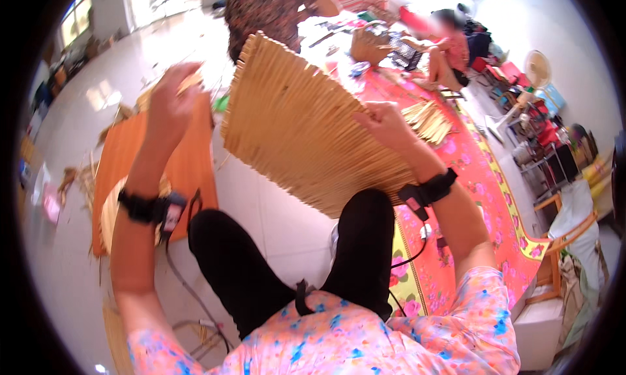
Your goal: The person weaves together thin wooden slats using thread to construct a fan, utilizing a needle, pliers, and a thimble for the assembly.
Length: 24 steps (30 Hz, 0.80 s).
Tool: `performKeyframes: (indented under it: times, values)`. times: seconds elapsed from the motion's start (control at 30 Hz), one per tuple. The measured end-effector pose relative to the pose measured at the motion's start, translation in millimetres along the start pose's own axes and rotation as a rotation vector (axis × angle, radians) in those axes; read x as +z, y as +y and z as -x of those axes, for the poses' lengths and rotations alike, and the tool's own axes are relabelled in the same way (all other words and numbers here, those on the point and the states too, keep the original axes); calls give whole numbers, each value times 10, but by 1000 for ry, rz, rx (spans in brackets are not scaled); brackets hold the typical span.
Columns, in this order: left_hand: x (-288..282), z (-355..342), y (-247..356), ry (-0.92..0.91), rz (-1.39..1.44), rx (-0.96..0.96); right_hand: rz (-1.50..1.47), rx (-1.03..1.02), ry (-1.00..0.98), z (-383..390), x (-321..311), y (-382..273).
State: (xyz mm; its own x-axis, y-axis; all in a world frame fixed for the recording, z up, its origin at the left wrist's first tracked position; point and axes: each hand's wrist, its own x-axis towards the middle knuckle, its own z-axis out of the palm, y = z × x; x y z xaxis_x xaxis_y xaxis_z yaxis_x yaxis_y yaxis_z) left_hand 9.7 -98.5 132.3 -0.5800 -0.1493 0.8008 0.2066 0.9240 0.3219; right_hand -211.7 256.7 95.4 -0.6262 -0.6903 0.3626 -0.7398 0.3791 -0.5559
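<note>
A stiff panel of narrow straw-coloured strips (293, 114), laid side by side with ragged ends, stands tilted in front of me. Its lower edge comes down by my right knee. My right hand (388, 126) pinches the panel's right edge between thumb and fingers. To the left of the panel, apart from it, my left hand (171, 104) is raised over a brown wooden board (195, 160). Its fingers and thumb are spread, with a tan piece showing behind them, and I see nothing held there. Both wrists wear black straps with cables.
A round pale wooden piece (114, 209) lies on the board. Loose strips (427, 120) lie on a red floral mat (469, 192) to the right. Beyond sit a person in dark patterned clothing (261, 16) and another in pink (456, 49). A fan (538, 68) and wooden chair (554, 257) stand right.
</note>
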Motion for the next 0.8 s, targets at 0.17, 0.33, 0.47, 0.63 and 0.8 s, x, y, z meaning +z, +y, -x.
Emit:
performKeyframes:
  times: [0.17, 0.33, 0.47, 0.63, 0.8]
  values:
    - [-250, 778, -835, 80, -33, -359, 100, -132, 332, -326, -185, -257]
    - [-482, 1645, -1598, 88, -221, -525, 3, -1, 530, -527, -77, -438]
    - [-346, 2153, -1515, -21, -157, -686, -80, 27, 576, -463, 176, -373]
    - [-231, 2590, -1372, -60, -77, -838, -191, 119, 600, -422, 558, -437]
    - [-36, 2960, -1410, -63, -36, -882, -267, 223, 600, -387, 845, -523]
